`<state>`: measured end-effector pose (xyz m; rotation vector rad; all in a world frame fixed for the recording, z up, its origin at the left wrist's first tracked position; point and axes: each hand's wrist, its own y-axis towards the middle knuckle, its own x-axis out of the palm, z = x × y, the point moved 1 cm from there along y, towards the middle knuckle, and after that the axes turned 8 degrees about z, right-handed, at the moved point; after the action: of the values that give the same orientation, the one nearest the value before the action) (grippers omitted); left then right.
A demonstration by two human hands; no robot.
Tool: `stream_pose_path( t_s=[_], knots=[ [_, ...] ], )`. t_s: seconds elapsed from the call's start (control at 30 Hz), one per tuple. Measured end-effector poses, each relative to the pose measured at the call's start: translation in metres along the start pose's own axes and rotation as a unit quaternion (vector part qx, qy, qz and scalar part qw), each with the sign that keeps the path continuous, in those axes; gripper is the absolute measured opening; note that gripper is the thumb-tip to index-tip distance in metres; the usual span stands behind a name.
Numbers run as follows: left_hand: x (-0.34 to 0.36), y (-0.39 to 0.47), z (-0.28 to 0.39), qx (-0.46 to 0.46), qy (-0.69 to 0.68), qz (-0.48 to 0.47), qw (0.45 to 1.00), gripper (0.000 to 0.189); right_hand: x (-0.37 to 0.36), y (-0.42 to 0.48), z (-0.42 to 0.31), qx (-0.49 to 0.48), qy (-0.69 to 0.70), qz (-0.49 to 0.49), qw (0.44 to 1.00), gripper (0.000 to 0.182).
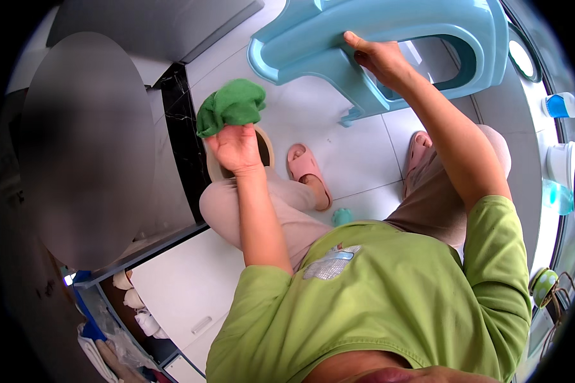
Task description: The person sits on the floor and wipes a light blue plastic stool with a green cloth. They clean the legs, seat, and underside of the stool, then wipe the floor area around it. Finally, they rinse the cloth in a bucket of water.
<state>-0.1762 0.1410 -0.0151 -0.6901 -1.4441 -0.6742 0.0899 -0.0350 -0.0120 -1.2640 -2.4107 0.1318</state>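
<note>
My left hand point(237, 149) holds a bunched green cloth point(232, 105), which hides most of its fingers. Just below that hand is a round container point(267, 143) with a beige rim and dark inside, partly covered by my hand and knee. With its thumb on the outer face, my right hand point(381, 60) grips a large light-blue moulded plastic piece point(311, 43) beside its rounded opening. This piece is tilted above the floor, and its top edge runs out of view. Whether it rests on anything cannot be told.
Pink slippers point(306, 165) are on my feet on the tiled floor point(359, 167). A small teal object point(342, 216) lies between my legs. White cabinet drawers point(187, 287) stand at left. Along the right ledge are a blue-and-white container point(559, 105), a white tub point(561, 163) and a dotted green pot point(544, 287).
</note>
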Motion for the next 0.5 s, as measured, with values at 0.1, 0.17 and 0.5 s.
stream_pose_path(
  t_s=[0.1,0.17,0.5],
  knots=[
    [-0.042,0.01,0.015,-0.029,-0.064,0.073,0.995,0.031,0.002,-0.001,-0.004,-0.013,-0.002,-0.03,0.999,0.037],
    [-0.058,0.013,0.013,-0.012,-0.023,0.149,0.989,0.032,0.004,-0.001,0.0,-0.04,-0.001,-0.02,0.999,0.035],
    [-0.023,0.034,-0.011,0.153,0.351,0.181,0.906,0.017,0.005,-0.005,-0.006,-0.029,-0.025,-0.029,0.999,0.039]
  ],
)
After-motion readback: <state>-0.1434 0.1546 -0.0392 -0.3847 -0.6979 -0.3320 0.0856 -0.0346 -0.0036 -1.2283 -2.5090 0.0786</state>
